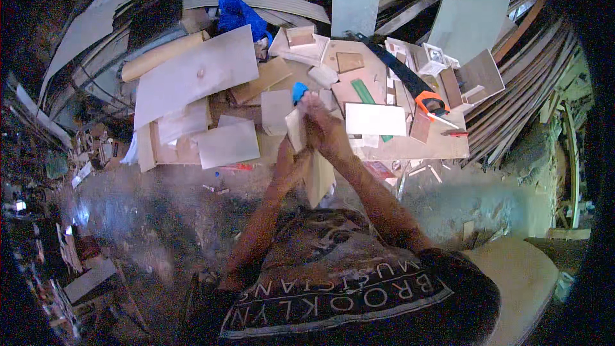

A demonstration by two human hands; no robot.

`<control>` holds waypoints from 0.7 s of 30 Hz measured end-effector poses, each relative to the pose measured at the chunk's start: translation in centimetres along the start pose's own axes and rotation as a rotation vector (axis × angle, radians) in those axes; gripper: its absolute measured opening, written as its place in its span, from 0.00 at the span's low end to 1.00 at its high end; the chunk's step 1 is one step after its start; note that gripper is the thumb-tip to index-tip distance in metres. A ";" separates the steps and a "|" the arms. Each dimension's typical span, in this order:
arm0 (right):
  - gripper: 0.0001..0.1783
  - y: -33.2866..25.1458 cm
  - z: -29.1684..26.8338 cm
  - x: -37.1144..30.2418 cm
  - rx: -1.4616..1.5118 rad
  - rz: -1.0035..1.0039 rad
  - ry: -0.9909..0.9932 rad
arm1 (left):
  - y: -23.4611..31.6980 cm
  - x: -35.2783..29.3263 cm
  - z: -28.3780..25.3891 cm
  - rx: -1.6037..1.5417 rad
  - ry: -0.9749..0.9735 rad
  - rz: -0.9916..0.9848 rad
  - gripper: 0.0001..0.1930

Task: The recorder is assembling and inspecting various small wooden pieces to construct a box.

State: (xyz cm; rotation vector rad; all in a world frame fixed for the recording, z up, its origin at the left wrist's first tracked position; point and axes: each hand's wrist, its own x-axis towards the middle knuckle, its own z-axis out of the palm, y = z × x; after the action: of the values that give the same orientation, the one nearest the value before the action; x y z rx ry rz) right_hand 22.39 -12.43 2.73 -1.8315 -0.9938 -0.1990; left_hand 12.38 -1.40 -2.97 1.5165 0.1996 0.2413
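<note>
In front of my chest, both hands are close together around a narrow pale wooden board (318,184), whose lower end points back toward my shirt. My left hand (291,161) grips its left side from below. My right hand (325,129) is closed over the upper part, its fingertips reaching the far end. A pale flat face of wood (295,131) shows between the hands; I cannot tell if it is the same piece. Just beyond the right fingertips is a small bright blue object (299,92), its kind unclear and partly hidden.
On the low worktable (423,148) lie a handsaw (410,80) with an orange-black handle, a white rectangular panel (375,119), a green strip (363,91) and a large pale sheet (198,80). A blue bag (240,16) is behind. Stacked wood strips (525,90) crowd the right side.
</note>
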 end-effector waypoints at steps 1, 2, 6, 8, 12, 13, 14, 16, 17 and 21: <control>0.22 -2.4 0.5 0.2 -0.013 0.348 -0.399 | -2.0 -0.5 -0.4 -0.157 0.105 -0.001 0.24; 0.16 0.7 4.3 -3.1 -0.082 0.051 -0.096 | -1.3 0.7 0.3 -0.162 0.084 0.011 0.24; 0.20 -6.9 -2.3 3.6 0.508 0.918 -0.186 | 1.2 -1.5 0.2 -0.308 0.130 -0.082 0.26; 0.24 -1.9 -0.3 0.8 0.254 0.181 -0.013 | 1.2 -0.5 0.5 0.094 0.109 0.109 0.25; 0.22 -0.2 1.5 -2.0 -0.063 0.111 -0.293 | 2.7 -0.7 -0.1 -0.270 0.072 0.100 0.27; 0.23 0.8 0.6 -1.0 -0.052 0.083 -0.183 | 2.7 -0.5 -0.4 -0.270 0.072 0.105 0.27; 0.23 1.0 0.4 -0.2 -0.034 0.051 -0.077 | 2.4 -0.1 -0.9 -0.149 0.087 0.063 0.28; 0.16 -3.3 2.9 -1.6 0.190 -0.026 -0.176 | 0.3 0.9 -1.6 0.026 0.193 0.327 0.26; 0.15 -4.9 3.1 -0.3 0.136 -0.196 -0.180 | -0.7 0.8 -2.9 0.049 0.216 0.293 0.26; 0.19 4.3 0.9 -0.2 0.314 0.352 -0.110 | 3.5 -0.7 -0.4 -0.003 0.086 0.102 0.24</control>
State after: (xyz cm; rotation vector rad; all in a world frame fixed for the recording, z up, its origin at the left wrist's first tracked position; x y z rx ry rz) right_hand 25.06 -12.46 -0.79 -1.7040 -0.7136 0.2612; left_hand 11.53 -1.08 0.45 1.5164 0.1902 0.3888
